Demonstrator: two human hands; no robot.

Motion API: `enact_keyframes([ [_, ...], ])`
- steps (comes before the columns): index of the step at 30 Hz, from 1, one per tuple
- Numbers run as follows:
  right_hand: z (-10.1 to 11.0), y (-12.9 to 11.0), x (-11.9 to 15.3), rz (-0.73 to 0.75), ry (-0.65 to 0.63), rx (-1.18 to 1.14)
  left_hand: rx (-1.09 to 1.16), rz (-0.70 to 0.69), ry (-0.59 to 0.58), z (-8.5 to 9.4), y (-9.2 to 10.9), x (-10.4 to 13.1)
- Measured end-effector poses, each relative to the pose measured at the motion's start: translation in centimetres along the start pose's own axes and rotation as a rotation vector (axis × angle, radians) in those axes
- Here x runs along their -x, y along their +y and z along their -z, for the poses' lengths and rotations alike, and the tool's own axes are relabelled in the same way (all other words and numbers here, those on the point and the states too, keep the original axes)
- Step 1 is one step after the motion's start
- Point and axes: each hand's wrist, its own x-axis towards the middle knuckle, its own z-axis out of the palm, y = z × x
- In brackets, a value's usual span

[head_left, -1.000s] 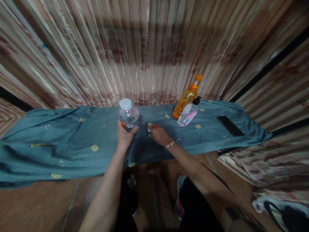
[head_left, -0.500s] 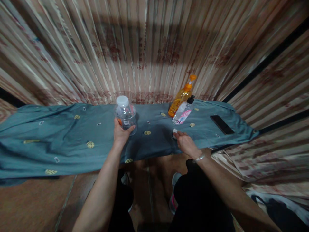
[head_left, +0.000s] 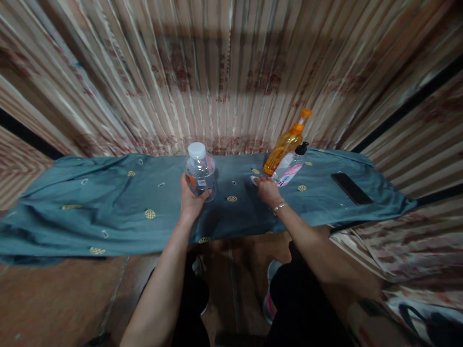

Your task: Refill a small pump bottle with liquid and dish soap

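My left hand [head_left: 193, 196] is wrapped round the near left side of a clear plastic jar [head_left: 204, 174] with a white lid [head_left: 197, 150]. The jar stands upright on the blue-green cloth [head_left: 119, 202]. In the fingertips of my right hand [head_left: 268, 190] is a small wad of white tissue [head_left: 254, 180], low over the cloth. Just beyond that hand stand a clear pump bottle [head_left: 288, 169] with a pink label and black top, and an orange pump bottle [head_left: 284, 150] behind it.
A black phone [head_left: 351, 188] lies on the cloth at the right. Pleated curtains [head_left: 217, 72] hang behind and at both sides, with dark bars [head_left: 408, 106] in front of them. Below are a tiled floor [head_left: 61, 299] and my legs.
My right hand has moved forward and a little left with the tissue, nearer the pump bottles. My left hand stays on the jar. The whole view has shifted slightly.
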Motion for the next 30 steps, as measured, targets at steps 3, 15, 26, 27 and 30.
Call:
enact_keyframes([
  [3, 0.3, -1.6, -1.9, -0.002, 0.004, -0.018, -0.013, 0.057, -0.009, 0.1, 0.3, 0.0],
  [15, -2.9, -0.3, 8.7, 0.412, 0.031, -0.118, 0.004, 0.136, 0.025, 1.8, 1.1, 0.5],
  [26, -1.7, -0.3, 13.8, 0.174, -0.057, -0.08, -0.024, 0.169, 0.12, 3.6, 1.9, 0.5],
  [27, -1.8, -2.7, 13.9, 0.246, -0.024, -0.129, -0.033, 0.17, 0.125, 3.5, 1.9, 0.5],
  [30, -1.7, -7.8, 13.4, 0.414, 0.014, -0.224, -0.041, 0.163, 0.142, 3.4, 1.9, 0.7],
])
